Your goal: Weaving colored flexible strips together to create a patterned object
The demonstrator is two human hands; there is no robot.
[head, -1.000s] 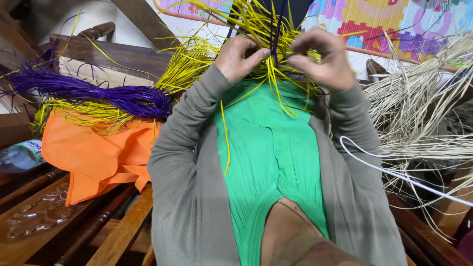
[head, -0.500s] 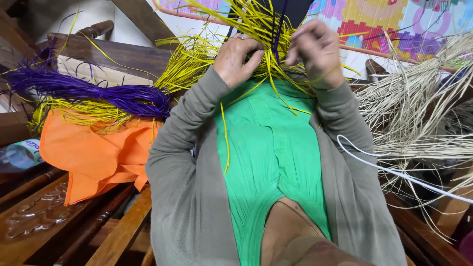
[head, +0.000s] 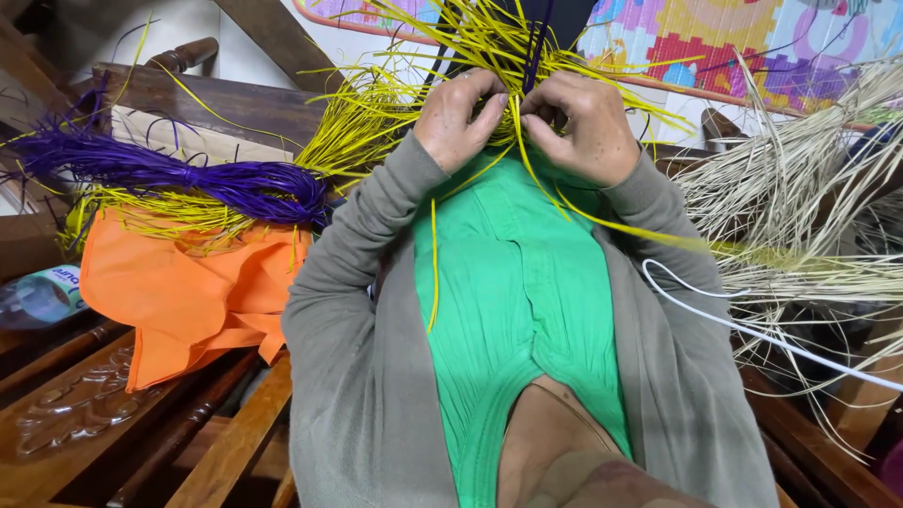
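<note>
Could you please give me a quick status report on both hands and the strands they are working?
Left hand and right hand both pinched shut on yellow strands, fingertips close together. Purple bundle lies aside on orange cloth. Loose pale straw by the right arm.

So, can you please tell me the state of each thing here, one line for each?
Left hand: fingers closed, pinching yellow strands.
Right hand: fingers closed on the same strands.
Yellow strands: loose, fanned out, some hanging over the green shirt.
Purple bundle: tied together, lying flat.
Orange cloth: crumpled under the purple bundle.
Pale straw: loose pile, untouched.
Plastic bottle: lying on its side.
</note>
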